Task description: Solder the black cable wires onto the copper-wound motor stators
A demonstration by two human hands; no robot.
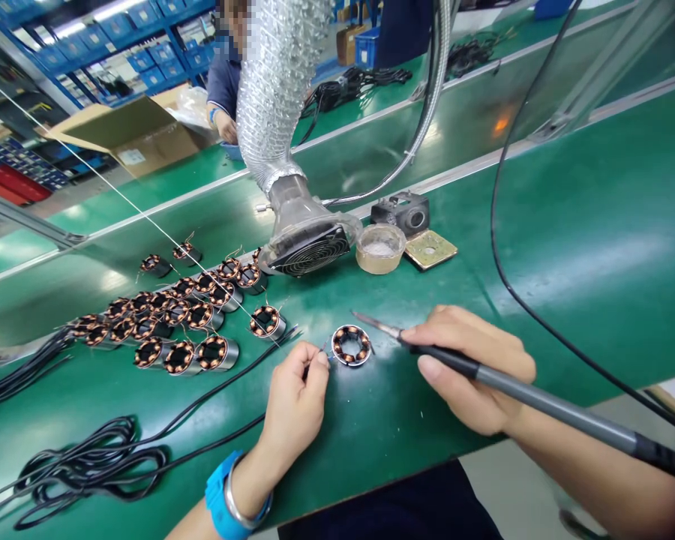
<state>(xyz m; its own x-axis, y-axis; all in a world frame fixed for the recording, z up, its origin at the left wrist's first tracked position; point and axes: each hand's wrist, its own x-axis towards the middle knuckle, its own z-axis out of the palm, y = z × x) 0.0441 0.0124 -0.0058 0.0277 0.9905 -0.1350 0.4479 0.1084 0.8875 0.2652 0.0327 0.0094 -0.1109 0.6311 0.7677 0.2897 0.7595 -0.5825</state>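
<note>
A round stator with copper windings (352, 346) lies on the green bench between my two hands. At its left edge, my left hand (301, 386) pinches the end of a black cable (219, 448), with a bit of blue wire showing at the fingertips. My right hand (472, 367) is closed around a soldering iron (503, 381), held like a pen. The iron's tip points left, just above and right of the stator, apart from it. Another stator (267, 322) stands a little behind my left hand.
Many stators (177, 311) stand in rows at the left, near coiled black cables (95, 465). A fume extractor (309, 240) hangs behind, beside a round tub (380, 249) and a soldering stand (405, 212). The iron's cord (498, 247) curves at right. A person's hand (225, 126) shows across the bench.
</note>
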